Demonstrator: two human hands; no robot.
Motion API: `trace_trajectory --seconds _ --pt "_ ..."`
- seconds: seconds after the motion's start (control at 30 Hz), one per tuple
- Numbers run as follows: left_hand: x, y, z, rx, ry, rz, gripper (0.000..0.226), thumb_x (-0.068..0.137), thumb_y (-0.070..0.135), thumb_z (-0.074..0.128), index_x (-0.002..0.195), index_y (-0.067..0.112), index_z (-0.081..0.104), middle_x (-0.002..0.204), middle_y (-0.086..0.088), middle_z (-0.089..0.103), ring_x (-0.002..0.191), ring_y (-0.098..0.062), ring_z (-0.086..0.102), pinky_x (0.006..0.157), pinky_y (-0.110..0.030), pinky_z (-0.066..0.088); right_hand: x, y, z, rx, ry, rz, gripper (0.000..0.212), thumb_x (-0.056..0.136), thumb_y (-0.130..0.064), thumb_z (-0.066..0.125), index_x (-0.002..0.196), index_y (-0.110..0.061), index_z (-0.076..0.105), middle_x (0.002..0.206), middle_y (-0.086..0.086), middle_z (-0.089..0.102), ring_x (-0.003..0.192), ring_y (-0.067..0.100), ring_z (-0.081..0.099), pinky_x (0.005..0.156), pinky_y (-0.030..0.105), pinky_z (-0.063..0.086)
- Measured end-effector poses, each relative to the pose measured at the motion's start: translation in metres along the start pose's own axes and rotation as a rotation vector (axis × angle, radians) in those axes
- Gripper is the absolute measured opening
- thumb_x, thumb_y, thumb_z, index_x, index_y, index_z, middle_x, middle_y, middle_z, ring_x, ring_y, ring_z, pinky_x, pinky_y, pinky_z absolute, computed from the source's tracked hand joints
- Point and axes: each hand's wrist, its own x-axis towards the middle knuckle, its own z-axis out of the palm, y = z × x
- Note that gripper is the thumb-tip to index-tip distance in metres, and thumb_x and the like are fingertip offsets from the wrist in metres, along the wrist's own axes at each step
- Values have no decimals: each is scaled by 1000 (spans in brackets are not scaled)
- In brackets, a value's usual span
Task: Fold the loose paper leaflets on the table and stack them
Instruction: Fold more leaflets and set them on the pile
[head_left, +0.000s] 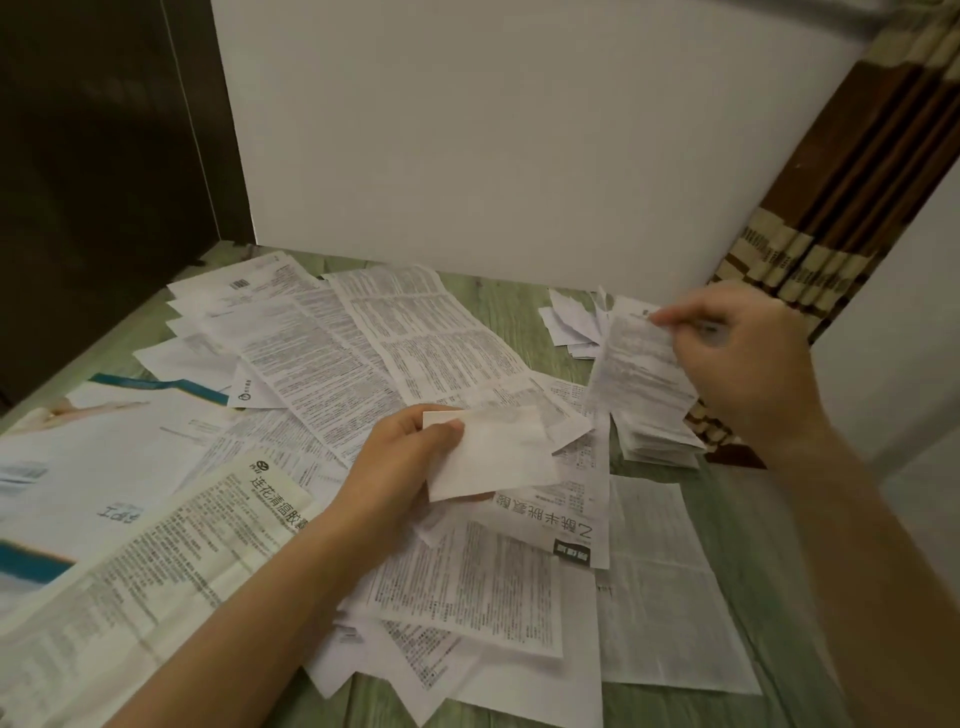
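Left hand (400, 462) pinched a folded leaflet (493, 457) by its edge; right hand (748, 358) nipped a thin sheet (639, 364) at its top corner, probably light, limp, easily creased.

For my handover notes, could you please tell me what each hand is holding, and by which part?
The left hand pinches a folded white leaflet by its left edge; the right hand pinches a printed leaflet by its top edge.
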Motion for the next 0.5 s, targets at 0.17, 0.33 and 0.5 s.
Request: trace_trajectory --seconds 0.17,0.33,0.5 --pt "-1 5 -3 -3 50 -11 12 95 3 47 99 3 59 94 -14 63 76 -20 63 46 -26 54 -10 -59 -14 337 42 -78 23 85 2 62 97 -18 61 85 -16 58 78 -4 59 70 9 49" --pt "0 4 -4 65 14 -10 18 92 0 48 93 6 65 81 -9 69 64 -17 67 51 -26 56 -26 -75 19 349 -18 -229 30 85 0 62 106 -21 60 87 -23 55 84 -10 57 78 6 46" --pt "-4 7 -3 52 -61 -13 24 93 10 47 86 7 70 70 -6 68 56 -14 64 49 -21 48 -62 -57 71 247 -78 -322 14 81 5 62 83 -6 69 82 1 63 77 5 56 74 16 47"
